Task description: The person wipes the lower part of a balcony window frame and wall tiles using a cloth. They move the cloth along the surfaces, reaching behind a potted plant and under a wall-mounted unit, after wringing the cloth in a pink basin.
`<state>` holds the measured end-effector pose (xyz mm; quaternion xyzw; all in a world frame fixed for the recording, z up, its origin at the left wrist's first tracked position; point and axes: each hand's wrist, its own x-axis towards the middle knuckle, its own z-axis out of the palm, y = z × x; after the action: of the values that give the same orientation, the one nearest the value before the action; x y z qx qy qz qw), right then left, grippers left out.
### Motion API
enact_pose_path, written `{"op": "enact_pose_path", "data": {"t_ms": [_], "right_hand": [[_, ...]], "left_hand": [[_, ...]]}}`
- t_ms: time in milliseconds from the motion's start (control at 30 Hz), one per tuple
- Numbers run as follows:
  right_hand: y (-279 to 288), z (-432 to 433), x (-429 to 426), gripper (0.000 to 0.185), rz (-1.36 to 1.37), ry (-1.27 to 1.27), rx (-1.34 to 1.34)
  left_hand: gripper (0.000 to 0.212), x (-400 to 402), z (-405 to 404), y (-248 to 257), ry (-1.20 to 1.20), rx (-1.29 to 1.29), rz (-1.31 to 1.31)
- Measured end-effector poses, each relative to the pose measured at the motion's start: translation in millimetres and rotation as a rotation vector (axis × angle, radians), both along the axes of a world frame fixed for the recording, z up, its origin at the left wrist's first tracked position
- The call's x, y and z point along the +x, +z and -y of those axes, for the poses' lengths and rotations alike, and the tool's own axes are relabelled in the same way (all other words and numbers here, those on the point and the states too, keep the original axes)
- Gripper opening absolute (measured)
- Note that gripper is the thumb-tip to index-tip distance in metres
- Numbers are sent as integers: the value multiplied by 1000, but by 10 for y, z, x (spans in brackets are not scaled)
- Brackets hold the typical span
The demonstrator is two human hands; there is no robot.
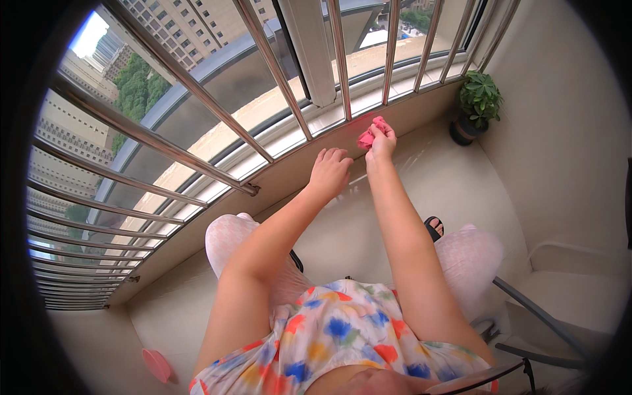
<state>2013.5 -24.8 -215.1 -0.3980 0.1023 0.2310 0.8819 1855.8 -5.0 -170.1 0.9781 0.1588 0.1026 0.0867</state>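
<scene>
A crumpled pink cloth (pixel 367 138) is bunched in my right hand (pixel 383 143), which is held out near the lower rail of a metal window guard (pixel 323 134). Part of the cloth sticks out above and to the left of the fingers. Just to the left, my left hand (pixel 332 170) holds nothing, its fingers slightly bent and apart, pointing towards the ledge wall. A small gap lies between the two hands. Behind the guard's upright bars runs a pale window sill (pixel 316 117).
A potted plant (pixel 479 101) stands in the corner by the right wall. At the lower left, a pink basin (pixel 156 365) is on the tiled floor (pixel 345 237). Grey metal tubing (pixel 540 311) is at my right. Buildings show outside the window.
</scene>
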Motion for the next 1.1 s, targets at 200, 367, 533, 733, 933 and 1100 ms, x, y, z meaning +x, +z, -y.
{"op": "enact_pose_path", "data": {"t_ms": [200, 367, 533, 733, 933, 1100], "right_hand": [[412, 330, -155, 18, 33, -20, -27], [743, 547, -235, 18, 58, 40, 114], [867, 656, -261, 17, 19, 122, 149], [729, 566, -154, 17, 16, 168, 268], [819, 701, -275, 17, 4, 235, 162], [649, 665, -61, 16, 130, 163, 64]], "left_hand": [[30, 58, 219, 221, -53, -11, 89], [39, 123, 396, 580, -6, 68, 127], [45, 179, 527, 955, 9, 88, 120], [50, 275, 573, 1079, 6, 67, 71], [53, 228, 505, 932, 7, 8, 12], [54, 365, 417, 784, -2, -65, 25]]}}
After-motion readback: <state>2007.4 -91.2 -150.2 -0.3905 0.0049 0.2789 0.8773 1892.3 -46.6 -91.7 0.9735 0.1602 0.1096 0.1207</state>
